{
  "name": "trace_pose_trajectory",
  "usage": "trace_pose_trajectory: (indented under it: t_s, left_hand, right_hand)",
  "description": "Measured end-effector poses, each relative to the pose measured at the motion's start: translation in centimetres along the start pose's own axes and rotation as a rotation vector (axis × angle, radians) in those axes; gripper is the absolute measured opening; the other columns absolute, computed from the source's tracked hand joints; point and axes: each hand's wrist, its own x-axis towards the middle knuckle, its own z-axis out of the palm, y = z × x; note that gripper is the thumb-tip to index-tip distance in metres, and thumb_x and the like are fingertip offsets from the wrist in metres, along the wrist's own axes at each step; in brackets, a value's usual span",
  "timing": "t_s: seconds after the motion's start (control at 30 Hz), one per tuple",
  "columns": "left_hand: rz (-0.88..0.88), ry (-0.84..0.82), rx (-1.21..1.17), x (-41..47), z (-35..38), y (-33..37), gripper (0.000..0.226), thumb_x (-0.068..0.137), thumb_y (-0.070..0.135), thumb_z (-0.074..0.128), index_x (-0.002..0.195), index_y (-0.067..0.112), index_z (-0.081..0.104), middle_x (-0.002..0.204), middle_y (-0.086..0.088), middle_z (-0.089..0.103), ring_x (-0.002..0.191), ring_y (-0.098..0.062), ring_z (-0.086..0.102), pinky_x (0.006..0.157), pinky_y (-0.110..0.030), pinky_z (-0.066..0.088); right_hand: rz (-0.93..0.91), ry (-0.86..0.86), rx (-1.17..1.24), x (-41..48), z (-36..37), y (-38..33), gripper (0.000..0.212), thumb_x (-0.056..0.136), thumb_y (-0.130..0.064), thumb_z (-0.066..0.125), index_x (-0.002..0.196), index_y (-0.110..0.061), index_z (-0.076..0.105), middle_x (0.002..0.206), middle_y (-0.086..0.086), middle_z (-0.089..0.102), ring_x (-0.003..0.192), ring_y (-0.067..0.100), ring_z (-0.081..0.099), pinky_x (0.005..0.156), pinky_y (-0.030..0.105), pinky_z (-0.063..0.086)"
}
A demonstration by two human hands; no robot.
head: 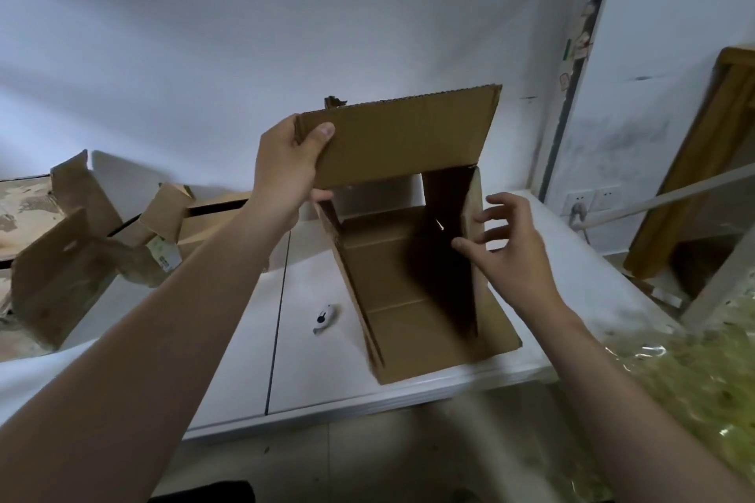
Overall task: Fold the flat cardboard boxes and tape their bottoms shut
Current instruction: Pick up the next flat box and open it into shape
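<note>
the left hand (pixel 286 167) grips the left end of a raised flap (pixel 408 135) of the cardboard box (pixel 408 282), with the thumb flat on the near face and the other fingers curled round behind the edge, so those fingers are clamped on the flap. the box sits on the white tabletop (pixel 318 380) below and between the two hands, standing open as a tube with its hollow facing the person. the flap is held above it, tilted toward the wall behind. the right hand (pixel 510 253) is at the box's right side wall, its fingers (pixel 496 235) spread apart and loosely bent, holding nothing. the tips lie at the wall's near edge, but i cannot tell whether they touch it. a lower flap lies flat on the tabletop below the right hand's fingers, reaching the tabletop's near edge. below the left hand's fingers and just left of the box, apart from it, a small white object (pixel 325 319) with a dark mark lies on the tabletop, too small to say what it is. well to the left of the left hand's fingers, more cardboard pieces (pixel 61 270) lie bent and half open, one with a pale label. to the right of the right hand's fingers, past the tabletop's end, there is a wall socket (pixel 580 202) with a plug in it and a wooden frame (pixel 715 159), and nearer the person a crinkled yellow-green clear bag (pixel 702 380)
</note>
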Motion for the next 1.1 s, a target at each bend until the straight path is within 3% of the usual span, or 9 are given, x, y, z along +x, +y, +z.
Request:
trace_pose_trajectory:
  t_s: [0.23, 0.4, 0.5, 0.57, 0.67, 0.77, 0.87, 1.0, 1.1]
  left_hand:
    - [0.038, -0.025, 0.090, 0.9, -0.6, -0.5, 0.004, 0.099, 0.040, 0.061, 0.100, 0.036, 0.062, 0.106, 0.010, 0.067, 0.095, -0.007, 0.067, 0.062, -0.045, 0.064]
    - [0.026, -0.028, 0.124, 2.3, -0.6, -0.1, 0.016, 0.099, 0.041, 0.059, 0.109, 0.031, 0.065, 0.108, 0.007, 0.068, 0.099, -0.012, 0.068, 0.067, -0.040, 0.065]
    - [0.077, -0.051, 0.108, 2.9, 0.0, 0.5, 0.011, 0.101, 0.038, 0.058, 0.102, 0.031, 0.067, 0.093, 0.012, 0.068, 0.076, 0.000, 0.069, 0.056, -0.024, 0.057]
    - [0.121, -0.067, 0.131, 3.0, 0.5, 0.6, 0.014, 0.101, 0.037, 0.057, 0.104, 0.029, 0.069, 0.090, 0.014, 0.069, 0.073, 0.005, 0.067, 0.063, -0.021, 0.053]
    - [0.117, -0.089, 0.135, 2.6, 0.9, 0.1, 0.018, 0.102, 0.038, 0.057, 0.109, 0.026, 0.070, 0.102, 0.007, 0.073, 0.092, -0.009, 0.071, 0.084, -0.037, 0.060]
    - [0.118, -0.086, 0.143, 1.7, 1.5, -0.3, 0.026, 0.102, 0.039, 0.057, 0.110, 0.018, 0.071, 0.108, -0.003, 0.074, 0.101, -0.021, 0.071, 0.092, -0.051, 0.057]
    - [0.108, -0.064, 0.147, 1.2, 2.1, -0.2, 0.035, 0.101, 0.039, 0.057, 0.111, 0.009, 0.071, 0.108, -0.011, 0.074, 0.101, -0.028, 0.070, 0.091, -0.055, 0.056]
    - [0.127, -0.082, 0.130, 0.9, 2.5, 0.0, 0.019, 0.101, 0.038, 0.058, 0.102, 0.024, 0.071, 0.104, -0.002, 0.075, 0.098, -0.020, 0.071, 0.090, -0.052, 0.057]
    - [0.140, -0.076, 0.125, 0.9, 2.3, 0.1, 0.020, 0.102, 0.037, 0.058, 0.104, 0.021, 0.070, 0.107, -0.007, 0.075, 0.100, -0.023, 0.071, 0.090, -0.053, 0.056]
  right_hand:
    - [0.017, -0.107, 0.005, 1.2, 3.0, 0.5, 0.057, 0.085, -0.027, 0.081, 0.130, -0.031, 0.047, 0.125, -0.016, 0.058, 0.105, 0.002, 0.061, 0.077, 0.010, 0.052]
    - [0.037, -0.144, 0.104, 2.3, 3.6, 0.5, 0.056, 0.092, -0.019, 0.072, 0.137, -0.032, 0.043, 0.130, -0.016, 0.058, 0.117, 0.002, 0.059, 0.102, 0.030, 0.052]
    - [0.046, -0.225, 0.133, 3.0, 4.2, 0.5, 0.061, 0.092, -0.025, 0.072, 0.141, -0.038, 0.037, 0.144, -0.017, 0.048, 0.132, 0.004, 0.049, 0.113, 0.039, 0.045]
    - [0.073, -0.285, 0.154, 3.0, 4.2, 0.4, 0.073, 0.086, -0.049, 0.074, 0.145, -0.044, 0.031, 0.153, -0.018, 0.038, 0.140, 0.007, 0.040, 0.116, 0.042, 0.039]
    - [0.075, -0.371, 0.234, 2.6, 3.8, 0.1, 0.110, 0.063, -0.077, 0.078, 0.151, -0.054, 0.015, 0.164, -0.020, 0.017, 0.150, 0.007, 0.022, 0.121, 0.039, 0.028]
    - [-0.016, -0.489, 0.177, 1.6, 3.7, -0.7, 0.136, 0.050, -0.086, 0.075, 0.154, -0.052, -0.005, 0.167, -0.019, -0.008, 0.154, 0.006, -0.002, 0.124, 0.040, 0.011]
    - [-0.025, -0.570, 0.044, 0.5, 4.6, -2.0, 0.141, 0.045, -0.082, 0.081, 0.148, -0.062, -0.014, 0.165, -0.016, -0.022, 0.153, 0.011, -0.017, 0.122, 0.062, 0.000]
    - [0.003, -0.484, -0.108, -0.4, 6.1, -3.0, 0.140, 0.051, -0.075, 0.084, 0.145, -0.064, -0.019, 0.162, -0.016, -0.030, 0.154, 0.026, -0.017, 0.115, 0.070, -0.007]
    - [-0.040, -0.206, -0.049, -0.2, 6.4, -2.6, 0.122, 0.066, -0.062, 0.082, 0.149, -0.058, -0.008, 0.165, -0.017, -0.008, 0.154, 0.015, 0.001, 0.121, 0.064, 0.006]
